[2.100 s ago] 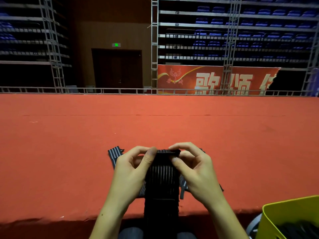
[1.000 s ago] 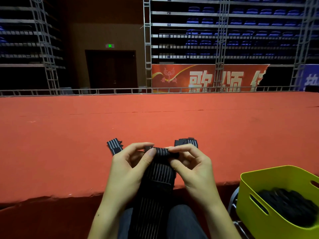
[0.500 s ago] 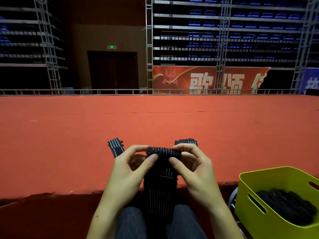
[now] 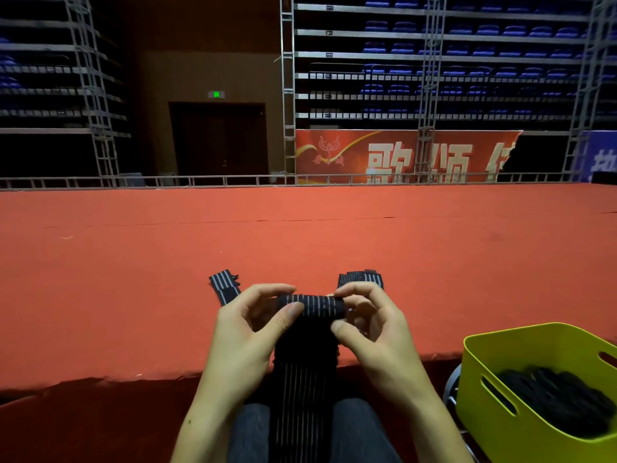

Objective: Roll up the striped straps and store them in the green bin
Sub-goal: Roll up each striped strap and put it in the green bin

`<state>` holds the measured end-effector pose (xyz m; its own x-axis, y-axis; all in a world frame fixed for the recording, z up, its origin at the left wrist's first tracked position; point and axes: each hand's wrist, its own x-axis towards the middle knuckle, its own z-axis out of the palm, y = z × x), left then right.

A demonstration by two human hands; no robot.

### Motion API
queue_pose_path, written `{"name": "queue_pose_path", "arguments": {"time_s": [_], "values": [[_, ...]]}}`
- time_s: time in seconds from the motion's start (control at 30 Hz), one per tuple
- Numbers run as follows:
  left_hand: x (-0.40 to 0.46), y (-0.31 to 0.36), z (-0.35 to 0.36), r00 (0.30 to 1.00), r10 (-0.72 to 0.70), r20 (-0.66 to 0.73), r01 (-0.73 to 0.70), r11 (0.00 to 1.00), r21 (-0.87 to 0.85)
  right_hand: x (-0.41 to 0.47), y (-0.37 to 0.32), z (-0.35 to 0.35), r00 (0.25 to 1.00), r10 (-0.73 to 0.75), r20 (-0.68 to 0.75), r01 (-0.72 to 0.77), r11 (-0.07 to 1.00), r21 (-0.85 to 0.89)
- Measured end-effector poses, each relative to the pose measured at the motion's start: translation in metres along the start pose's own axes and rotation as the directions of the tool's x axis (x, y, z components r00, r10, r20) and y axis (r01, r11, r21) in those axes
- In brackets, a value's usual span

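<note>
Left spare strap (image 4: pixel 224 288): striped end lying flat on the red carpeted platform (image 4: pixel 133 279), just beyond the left hand, running away and to the left.
Left hand (image 4: pixel 247 332): fingers curled, thumb and forefinger pinching the left end of the roll.
Striped strap in hand (image 4: pixel 310 305): a short, tight roll held above the platform's near edge; the roll's long axis lies crosswise, left to right, while the unrolled tail (image 4: pixel 302 389) hangs straight down toward the person's lap, its stripes running along its length.
Right hand (image 4: pixel 374 332): fingers curled, thumb beneath and fingertips over the right end of the roll.
Right spare strap (image 4: pixel 360 279): striped end on the platform just behind the right hand.
Green bin (image 4: pixel 500 422): to the right, below platform level, holding dark material, too dim to identify.
Step in hand: rolling, apparently early, since most of the tail remains loose.
Next move, as judged: turn the roll further while feeding the tail up evenly, keeping the edges aligned so that the coil does not skew.
</note>
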<state>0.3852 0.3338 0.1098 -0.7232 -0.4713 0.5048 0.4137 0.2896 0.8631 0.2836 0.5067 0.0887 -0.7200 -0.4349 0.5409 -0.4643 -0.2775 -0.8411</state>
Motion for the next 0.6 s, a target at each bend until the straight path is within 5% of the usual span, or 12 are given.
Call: {"name": "queue_pose_path", "arguments": {"time_s": [0.27,0.6], "values": [[-0.0005,0.004,-0.0011,1.0,0.028,-0.007,-0.028,1.0,-0.003,0.0035,0.0,0.0024,0.999,0.013,-0.03,-0.012,0.999,0.04],[0.0019,0.0029,0.0065,0.991,-0.12,0.059,0.122,0.992,-0.032,0.0043,-0.0026,-0.0008,0.992,-0.07,-0.102,0.071,0.997,0.008]]}}
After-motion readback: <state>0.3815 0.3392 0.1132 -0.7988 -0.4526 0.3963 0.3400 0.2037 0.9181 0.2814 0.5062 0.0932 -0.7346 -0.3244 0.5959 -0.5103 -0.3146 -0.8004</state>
